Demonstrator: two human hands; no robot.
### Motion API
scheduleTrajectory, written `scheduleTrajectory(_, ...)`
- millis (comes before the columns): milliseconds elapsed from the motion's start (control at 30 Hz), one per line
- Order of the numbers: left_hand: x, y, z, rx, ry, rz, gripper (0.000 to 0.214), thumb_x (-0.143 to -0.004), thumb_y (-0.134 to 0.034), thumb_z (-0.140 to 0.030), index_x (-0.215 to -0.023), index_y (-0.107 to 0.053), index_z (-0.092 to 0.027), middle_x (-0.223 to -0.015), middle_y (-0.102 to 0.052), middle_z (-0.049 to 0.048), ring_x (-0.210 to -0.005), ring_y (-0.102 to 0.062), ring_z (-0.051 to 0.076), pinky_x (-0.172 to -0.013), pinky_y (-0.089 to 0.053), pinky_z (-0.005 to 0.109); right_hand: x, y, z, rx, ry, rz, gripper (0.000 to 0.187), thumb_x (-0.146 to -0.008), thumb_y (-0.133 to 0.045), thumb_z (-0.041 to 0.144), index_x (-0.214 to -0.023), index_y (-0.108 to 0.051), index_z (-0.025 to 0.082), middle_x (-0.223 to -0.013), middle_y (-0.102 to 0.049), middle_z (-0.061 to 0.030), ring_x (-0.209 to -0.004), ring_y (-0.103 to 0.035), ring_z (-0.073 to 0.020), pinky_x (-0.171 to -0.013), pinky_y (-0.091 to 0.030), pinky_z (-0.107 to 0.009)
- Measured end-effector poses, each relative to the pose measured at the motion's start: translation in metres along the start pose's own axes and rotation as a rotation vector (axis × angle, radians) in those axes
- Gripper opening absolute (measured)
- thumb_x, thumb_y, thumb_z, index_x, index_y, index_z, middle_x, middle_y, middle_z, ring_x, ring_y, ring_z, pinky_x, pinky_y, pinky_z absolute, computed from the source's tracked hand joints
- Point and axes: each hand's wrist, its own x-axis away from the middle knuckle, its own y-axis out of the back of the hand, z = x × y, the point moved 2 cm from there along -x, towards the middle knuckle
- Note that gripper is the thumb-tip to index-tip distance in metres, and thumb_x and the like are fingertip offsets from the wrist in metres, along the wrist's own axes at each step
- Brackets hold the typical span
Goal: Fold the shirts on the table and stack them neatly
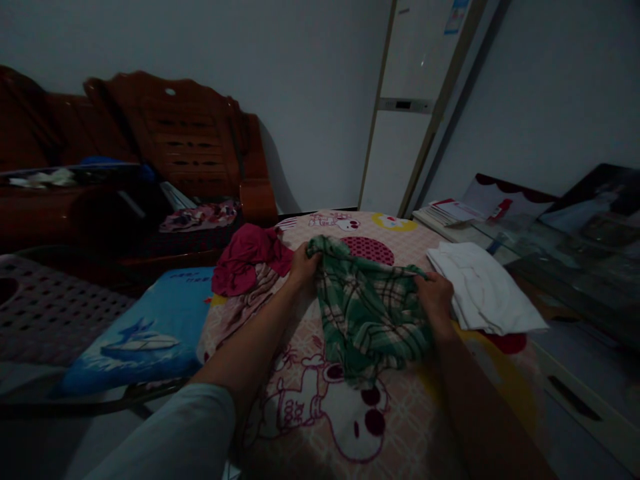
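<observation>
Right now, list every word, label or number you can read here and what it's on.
Nothing reads clearly.
Blue pillow: small print near its top edge, blurred.
Pink blanket: lettering at its far end, too small.
Tall white unit: sticker and display panel, illegible.
Plaid cloth, gripped by left hand and right hand: none.

Dim, underexposed room; edges look perhaps warped.

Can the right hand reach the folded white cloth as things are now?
Probably yes: the white cloth lies just beside the right hand, with nothing between them. However, that hand is gripping the green checked cloth, so it is not free.
</observation>
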Motion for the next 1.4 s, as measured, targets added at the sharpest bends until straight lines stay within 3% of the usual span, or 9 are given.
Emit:
scheduleTrajectory(167, 0.002, 0.003, -0.005, 0.044, -0.042, 0.039, 0.05, -0.076, -0.064, -0.027, -0.124, -0.056, -0.013, -0.131, -0.059, 0.0166, -0.112, -0.063, 0.025, -0.088, -0.053, 0.034, -0.009, 0.001, -0.031, -0.053, -0.152, -0.075, 0.029, -0.074, -0.056, 0.041, -0.068, -0.071, 0.018, -0.053, -0.064, -0.0052, -0.06, -0.059, -0.0224, -0.056, -0.04, -0.029)
scheduleTrajectory(367, 0.018, 0.018, -0.035, -0.474, -0.136, 0.293, 0.022, -0.081, -0.063, -0.033, -0.085, -0.072, -0.014, -0.082, -0.073, 0.0074, -0.079, -0.067, 0.02, -0.075, -0.049, 0.028, -0.007, -0.007, -0.031, -0.1, -0.172, -0.002, 0.025, -0.071, -0.058, 0.04, -0.066, -0.07, 0.019, -0.051, -0.063, -0.0049, -0.061, -0.062, -0.0235, -0.057, -0.042, -0.03)
scheduleTrajectory(533, 0.036, 0.018, -0.052, -0.672, -0.13, 0.727, 0.027, -0.076, -0.068, -0.037, -0.058, -0.069, -0.018, -0.051, -0.062, 0.0025, -0.059, -0.062, 0.017, -0.061, -0.043, 0.024, -0.007, -0.007, -0.033, -0.138, -0.275, 0.051, 0.023, -0.071, -0.059, 0.04, -0.062, -0.064, 0.019, -0.044, -0.058, -0.0012, -0.05, -0.058, -0.021, -0.054, -0.041, -0.029)
scheduleTrajectory(700, 0.053, 0.006, -0.06, -0.722, -0.188, 0.996, 0.04, -0.073, -0.071, -0.048, -0.048, -0.062, -0.018, -0.044, -0.057, 0.0023, -0.049, -0.055, 0.015, -0.054, -0.04, 0.025, -0.006, -0.007, -0.032, -0.162, -0.269, 0.065, 0.02, -0.07, -0.06, 0.04, -0.063, -0.061, 0.021, -0.043, -0.056, 0.0005, -0.049, -0.058, -0.0203, -0.052, -0.041, -0.028)
scheduleTrajectory(933, 0.072, -0.019, -0.071, -0.758, -0.349, 1.175, 0.023, -0.071, -0.063, -0.021, -0.048, -0.061, -0.016, -0.051, -0.061, 0.003, -0.05, -0.054, 0.014, -0.054, -0.039, 0.024, -0.004, -0.005, -0.03, -0.18, -0.281, 0.062, 0.021, -0.07, -0.06, 0.039, -0.062, -0.061, 0.02, -0.043, -0.057, 0.0007, -0.045, -0.056, -0.0188, -0.05, -0.041, -0.028)
scheduleTrajectory(1033, 0.059, -0.011, -0.065, -0.759, -0.352, 0.978, 0.012, -0.066, -0.064, -0.021, -0.056, -0.065, -0.016, -0.056, -0.064, 0.0045, -0.057, -0.058, 0.018, -0.058, -0.041, 0.027, -0.004, -0.006, -0.032, -0.199, -0.281, 0.065, 0.022, -0.07, -0.06, 0.04, -0.064, -0.064, 0.019, -0.044, -0.057, 0.0007, -0.045, -0.057, -0.019, -0.05, -0.042, -0.028)
scheduleTrajectory(1233, 0.01, 0.045, -0.033, -0.544, -0.079, 0.0, 0.019, -0.078, -0.052, -0.016, -0.086, -0.069, -0.014, -0.081, -0.068, 0.0104, -0.08, -0.064, 0.025, -0.075, -0.047, 0.035, -0.005, -0.008, -0.036, -0.172, -0.239, 0.041, 0.023, -0.071, -0.061, 0.04, -0.068, -0.067, 0.018, -0.045, -0.059, -0.0003, -0.049, -0.059, -0.02, -0.053, -0.042, -0.028)
scheduleTrajectory(1300, 0.003, 0.055, -0.024, -0.414, -0.065, -0.117, 0.019, -0.084, -0.052, -0.019, -0.094, -0.068, -0.016, -0.089, -0.069, 0.0104, -0.084, -0.064, 0.024, -0.081, -0.048, 0.035, -0.006, -0.008, -0.036, -0.156, -0.251, 0.048, 0.022, -0.071, -0.06, 0.039, -0.067, -0.067, 0.018, -0.045, -0.058, -0.0003, -0.049, -0.058, -0.0199, -0.053, -0.042, -0.029)
scheduleTrajectory(1400, 0.001, 0.054, -0.021, -0.38, -0.133, -0.053, 0.024, -0.083, -0.059, -0.025, -0.104, -0.067, -0.016, -0.103, -0.069, 0.0114, -0.091, -0.065, 0.023, -0.083, -0.048, 0.033, -0.006, -0.009, -0.037, -0.153, -0.262, 0.067, 0.024, -0.072, -0.06, 0.04, -0.069, -0.068, 0.017, -0.045, -0.058, -0.0001, -0.047, -0.057, -0.0197, -0.052, -0.042, -0.029)
